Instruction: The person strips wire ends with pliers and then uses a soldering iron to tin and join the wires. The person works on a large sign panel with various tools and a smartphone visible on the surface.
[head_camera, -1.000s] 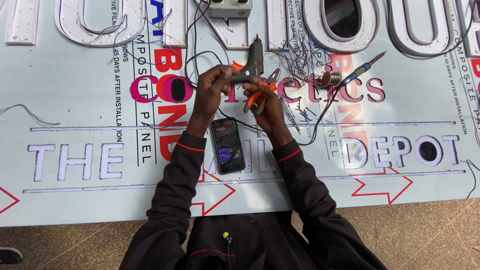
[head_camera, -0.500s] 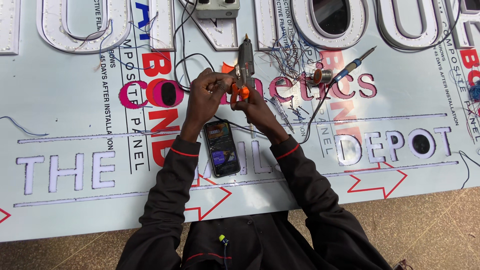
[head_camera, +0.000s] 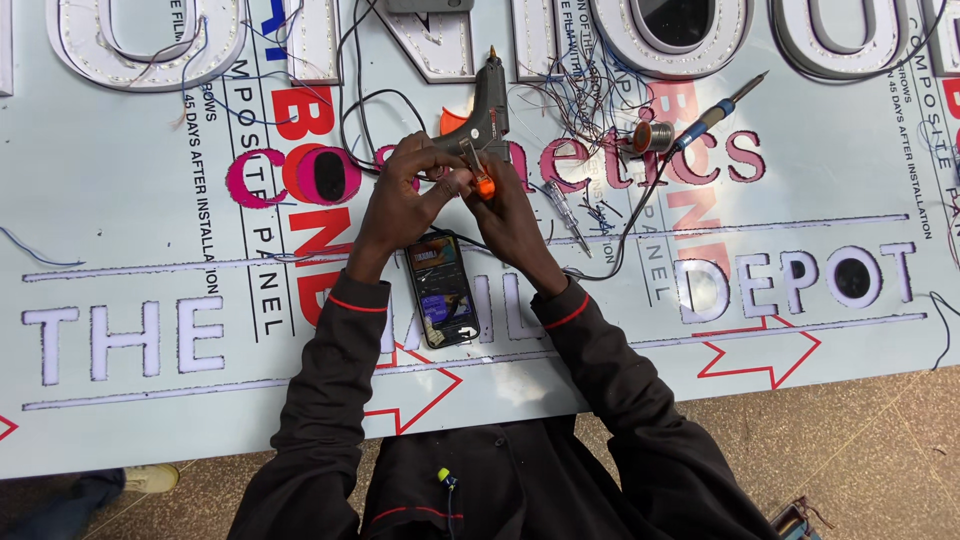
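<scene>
one orange-handled tool (head_camera: 480, 180), two hands, one phone (head_camera: 445, 290)

A large pale sign panel (head_camera: 130, 420) fills the view, its protective film printed in red, blue and black, with red arrow outlines along its near edge. White raised letters (head_camera: 120, 340) stand on the panel in a row left of a phone (head_camera: 445, 292); bigger channel letters (head_camera: 150, 40) line its far edge. The phone lies on the panel near its middle, its dark screen lit with purple and orange.
</scene>
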